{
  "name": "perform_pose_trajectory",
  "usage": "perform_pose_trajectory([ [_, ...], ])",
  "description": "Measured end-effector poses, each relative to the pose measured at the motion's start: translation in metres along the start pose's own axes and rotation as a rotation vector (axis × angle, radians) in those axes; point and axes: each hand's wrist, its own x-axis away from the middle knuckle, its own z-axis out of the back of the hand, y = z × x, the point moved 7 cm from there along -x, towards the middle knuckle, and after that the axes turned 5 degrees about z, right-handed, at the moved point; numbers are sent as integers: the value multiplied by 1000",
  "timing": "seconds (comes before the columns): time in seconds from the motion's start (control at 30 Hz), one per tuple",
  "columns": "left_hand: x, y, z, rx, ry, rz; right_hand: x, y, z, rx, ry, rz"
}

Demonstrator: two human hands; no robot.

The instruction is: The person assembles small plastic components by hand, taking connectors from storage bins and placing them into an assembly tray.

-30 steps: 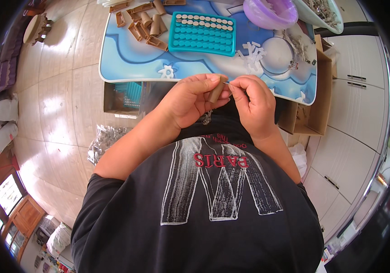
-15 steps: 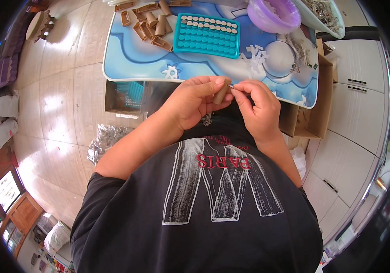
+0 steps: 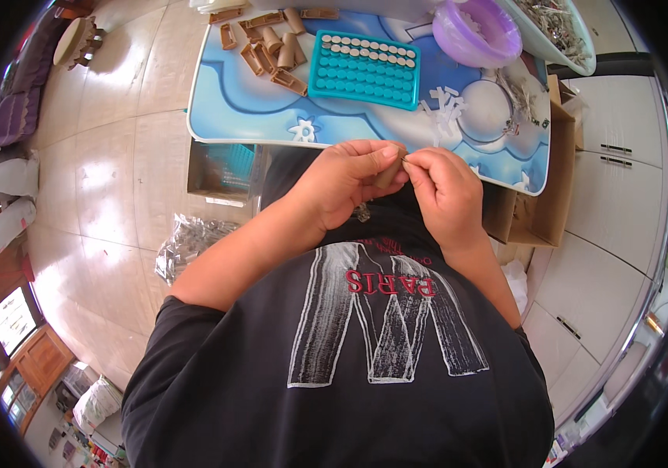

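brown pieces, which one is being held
The brown piece in the left hand; the loose brown pieces lie on the blue table, untouched.

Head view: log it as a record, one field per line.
Left hand: holds a brown piece
Right hand: fingertips pinched at that piece's upper end; anything between them is hidden
Tray: teal, on the blue table; whitish discs in its two far rows
Left of tray: loose brown pieces
Right of tray: white strips, purple bowl

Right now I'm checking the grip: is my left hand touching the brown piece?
Touching. The head view shows the left hand holding the brown piece between its thumb and fingers.
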Motion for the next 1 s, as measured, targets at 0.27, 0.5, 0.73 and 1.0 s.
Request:
perform_pose_trajectory([
  [0.27, 4, -4, -4, 40, -11, 19, 3, -2, 1, 62, 36, 88],
  [0.5, 6, -1, -3, 9, -21, 12, 6, -3, -3, 68, 12, 159],
  [0.73, 17, 12, -24, -152, -131, 121, 25, 31, -16, -1020, -191, -402],
  [1.0, 43, 169, 13, -1610, 1100, -1044, 68, 124, 124, -1170, 525, -282],
])
